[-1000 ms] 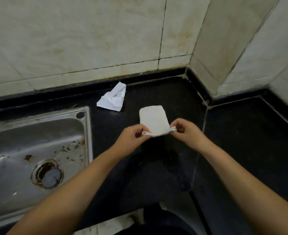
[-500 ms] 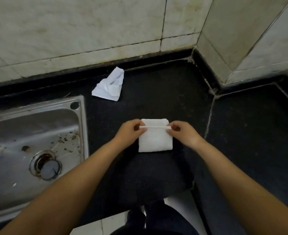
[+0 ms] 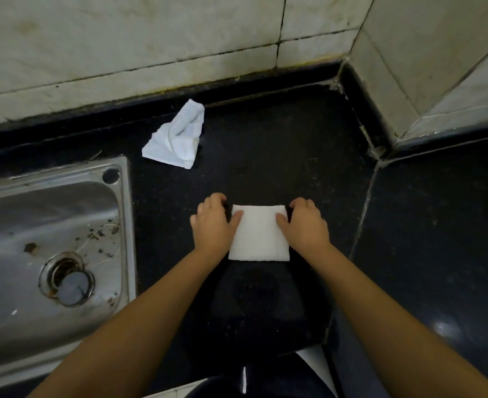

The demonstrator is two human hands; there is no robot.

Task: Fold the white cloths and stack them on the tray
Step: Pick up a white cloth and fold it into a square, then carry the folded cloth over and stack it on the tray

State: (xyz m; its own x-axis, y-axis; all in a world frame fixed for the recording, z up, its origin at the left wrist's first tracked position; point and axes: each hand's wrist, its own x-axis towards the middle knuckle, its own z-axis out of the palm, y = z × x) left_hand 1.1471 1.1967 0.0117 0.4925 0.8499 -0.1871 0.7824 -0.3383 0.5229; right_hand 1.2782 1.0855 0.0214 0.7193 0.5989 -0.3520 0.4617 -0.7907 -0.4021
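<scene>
A black stone counter [image 3: 265, 156] carries a folded white cloth [image 3: 259, 234] at centre and a crumpled white cloth [image 3: 176, 137] toward upper left.

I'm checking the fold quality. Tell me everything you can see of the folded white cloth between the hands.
The folded white cloth is a nearly square, soft, towel-like pad with a plain, slightly fuzzy surface and even edges. It lies flat on the black stone counter, near its front edge. The left hand and right hand flank it, each thumb resting on its top, the fingers curled at its far corners.

Dim, flat light; glare spot on black counter [image 3: 445, 328] at right; wide-angle bending at edges; soft grain.
</scene>
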